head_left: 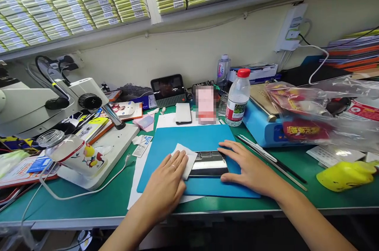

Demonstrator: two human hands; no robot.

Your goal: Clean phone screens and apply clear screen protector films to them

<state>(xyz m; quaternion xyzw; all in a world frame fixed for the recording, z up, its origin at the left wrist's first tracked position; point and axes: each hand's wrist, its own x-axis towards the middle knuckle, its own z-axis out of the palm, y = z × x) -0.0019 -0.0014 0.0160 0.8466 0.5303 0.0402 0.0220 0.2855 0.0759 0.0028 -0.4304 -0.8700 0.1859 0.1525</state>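
A dark, glossy smartphone (pixel 210 163) lies flat on a blue mat (pixel 177 135), its surface catching a bright reflection. Flat fingers of my left hand (pixel 167 180), held together, press a white wipe (pixel 190 162) onto the phone's left end. That end is hidden under the wipe and hand. At the opposite end, my right hand (pixel 248 168) spans the phone, with the thumb at the near corner and fingertips at the far corner. Behind the mat lie a flat white device (pixel 183 113) and a blurred-out pink object (pixel 206 104).
On the left stands a microscope (pixel 89 93) with a glass jar (pixel 74 154) on its base. A bottle (pixel 237 99), tweezers-like tools (pixel 272 160), a blue machine (pixel 260 120) and a yellow bottle (pixel 345 176) are to the right. A white cable (pixel 85 194) crosses the bench's left.
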